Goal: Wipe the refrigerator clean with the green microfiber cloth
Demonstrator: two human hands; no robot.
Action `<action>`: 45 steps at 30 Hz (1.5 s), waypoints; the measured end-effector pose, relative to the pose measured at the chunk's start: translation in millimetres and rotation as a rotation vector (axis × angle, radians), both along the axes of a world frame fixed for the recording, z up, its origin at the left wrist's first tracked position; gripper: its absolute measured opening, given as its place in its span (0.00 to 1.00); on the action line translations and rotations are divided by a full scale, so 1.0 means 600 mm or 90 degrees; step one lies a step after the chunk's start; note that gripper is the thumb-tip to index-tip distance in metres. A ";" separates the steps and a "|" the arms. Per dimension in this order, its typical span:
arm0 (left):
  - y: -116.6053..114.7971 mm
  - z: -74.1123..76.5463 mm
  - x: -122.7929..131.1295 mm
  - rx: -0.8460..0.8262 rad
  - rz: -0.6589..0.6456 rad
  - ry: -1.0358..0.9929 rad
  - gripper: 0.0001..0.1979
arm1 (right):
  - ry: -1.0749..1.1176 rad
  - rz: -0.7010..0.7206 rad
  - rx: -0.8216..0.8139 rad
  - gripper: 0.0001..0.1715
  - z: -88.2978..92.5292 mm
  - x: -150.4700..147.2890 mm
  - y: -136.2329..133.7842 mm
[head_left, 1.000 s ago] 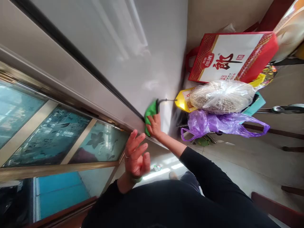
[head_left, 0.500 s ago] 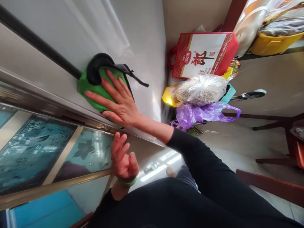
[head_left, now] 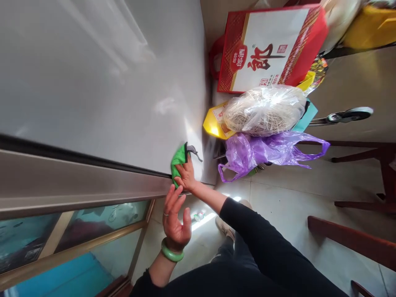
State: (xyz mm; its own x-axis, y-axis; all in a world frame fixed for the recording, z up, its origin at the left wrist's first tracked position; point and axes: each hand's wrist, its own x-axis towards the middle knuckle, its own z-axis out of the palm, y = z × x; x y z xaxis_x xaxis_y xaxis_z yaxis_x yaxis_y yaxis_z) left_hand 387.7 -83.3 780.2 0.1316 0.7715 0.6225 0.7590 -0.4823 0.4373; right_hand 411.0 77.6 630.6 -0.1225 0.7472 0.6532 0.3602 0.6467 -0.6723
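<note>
My right hand (head_left: 186,176) presses a green cloth (head_left: 178,161) with a dark strap against the grey glossy appliance door (head_left: 102,90), at the door's end near the floor and beside its dark seam (head_left: 77,156). Its fingers lie over the cloth and hold it to the surface. My left hand (head_left: 175,218) hovers just off the silver panel (head_left: 77,185), fingers apart and holding nothing. It wears a ring and a green bangle (head_left: 171,253). Both arms are in black sleeves.
Beside the door stand a red and white gift bag (head_left: 266,45), a clear bag of pale noodles (head_left: 264,110), a yellow bag (head_left: 213,123) and a purple plastic bag (head_left: 262,152). Patterned glass panels (head_left: 77,231) adjoin the silver panel. Dark wooden furniture legs (head_left: 355,239) cross the tiled floor.
My right hand slid the green cloth up along the door, then back down to the end by the bags. My left hand stayed open near the silver panel. The view shifted.
</note>
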 end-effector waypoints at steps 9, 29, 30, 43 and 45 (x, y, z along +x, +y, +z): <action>0.003 -0.123 0.020 -0.011 0.096 0.034 0.22 | -0.019 0.082 -0.050 0.38 -0.146 0.007 -0.009; 0.097 -0.315 -0.039 0.381 0.008 0.421 0.28 | -0.035 -0.113 0.196 0.40 -0.120 0.035 0.042; 0.104 -0.319 -0.042 0.400 0.013 0.447 0.32 | -0.029 -0.119 0.205 0.38 -0.116 0.034 0.044; 0.128 -0.317 -0.033 0.308 -0.064 0.186 0.18 | 0.053 -0.081 0.352 0.36 -0.010 0.093 0.182; 0.128 -0.316 -0.032 0.288 -0.075 0.162 0.17 | 0.087 -0.063 0.322 0.38 -0.022 0.106 0.254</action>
